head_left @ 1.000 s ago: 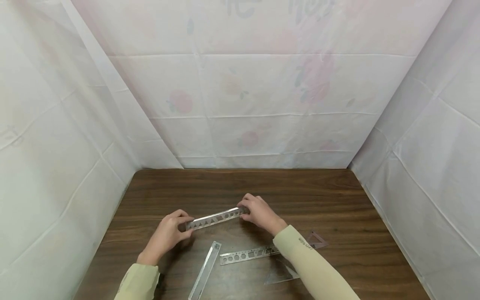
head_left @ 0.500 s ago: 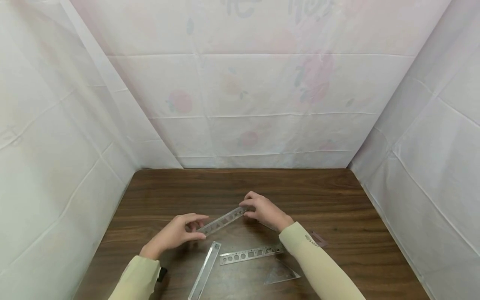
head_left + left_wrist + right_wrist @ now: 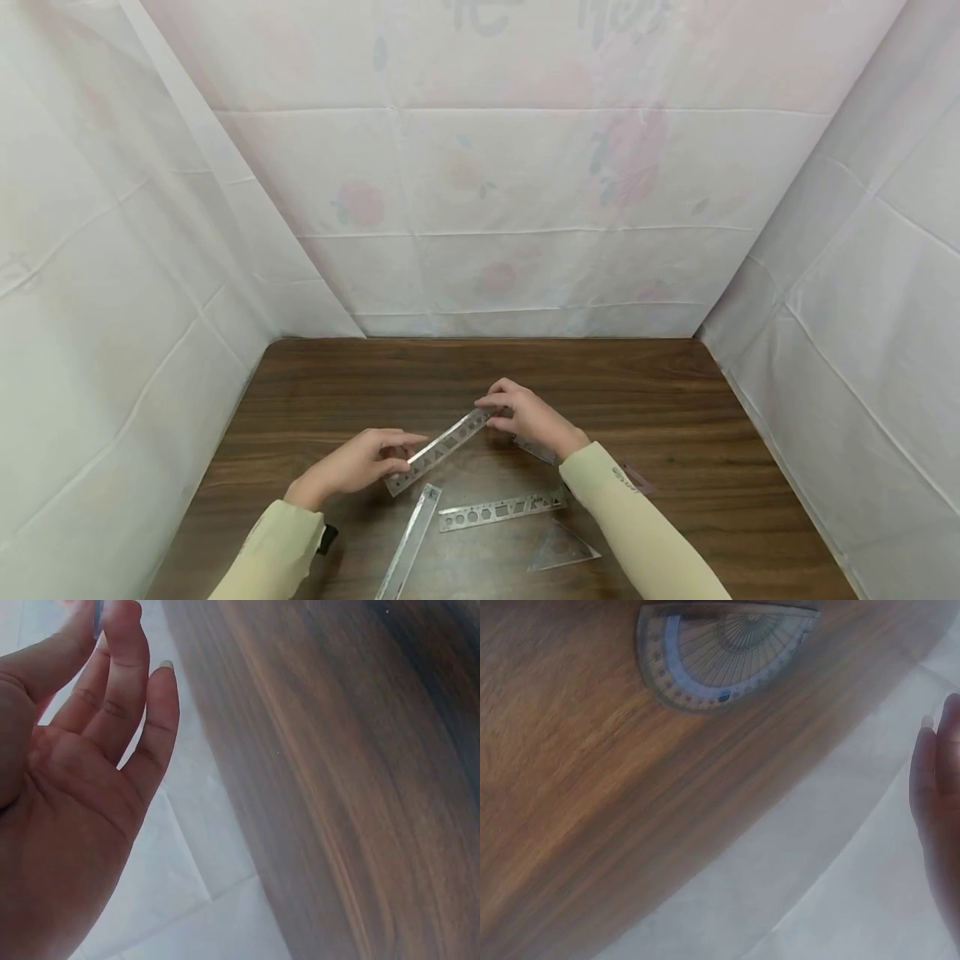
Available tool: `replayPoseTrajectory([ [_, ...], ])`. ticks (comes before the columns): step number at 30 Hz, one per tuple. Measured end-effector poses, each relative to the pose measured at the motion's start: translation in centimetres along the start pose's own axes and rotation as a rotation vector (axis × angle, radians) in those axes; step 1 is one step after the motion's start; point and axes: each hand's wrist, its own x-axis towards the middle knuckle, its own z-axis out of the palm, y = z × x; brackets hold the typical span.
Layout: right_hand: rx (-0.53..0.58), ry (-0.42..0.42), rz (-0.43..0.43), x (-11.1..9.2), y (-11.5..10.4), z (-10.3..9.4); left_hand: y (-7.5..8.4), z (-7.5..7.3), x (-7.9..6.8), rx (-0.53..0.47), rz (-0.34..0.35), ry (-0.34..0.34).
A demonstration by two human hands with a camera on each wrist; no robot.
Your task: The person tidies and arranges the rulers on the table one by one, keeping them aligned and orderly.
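Fingers (image 3: 495, 401) pinch a stencil ruler (image 3: 446, 448); sleeve lettering (image 3: 625, 481) is illegible.

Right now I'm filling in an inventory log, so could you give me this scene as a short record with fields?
Left grip: pinches the cut-out ruler near its left end
Right grip: holds that ruler's right end
Ruler's slant: left end nearer the person
Table: dark wood-grain
Lying there: second cut-out ruler, clear ruler left of it, clear triangle, protractor
Partly hidden: pink piece, by the right sleeve
Cannot tell: whether the held ruler touches the table
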Motion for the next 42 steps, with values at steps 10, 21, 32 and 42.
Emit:
replayPoseTrajectory([
  [10, 0.179, 0.173, 0.070, 0.8, 0.0, 0.5, -0.6, 0.5, 0.1, -0.059, 0.085, 0.086],
  [21, 0.258, 0.274, 0.132, 2.0, -1.2, 1.9, -1.2, 0.6, 0.5, -0.024, -0.043, 0.404],
  [32, 0.302, 0.216, 0.083, 4.2, -5.1, 4.1, -1.2, 0.2, 1.5, -0.076, -0.165, 0.546],
  [42, 0.345, 0.149, 0.113, 6.3, -6.4, 7.0, -2.2, 0.2, 1.9, -0.115, -0.257, 0.550],
])
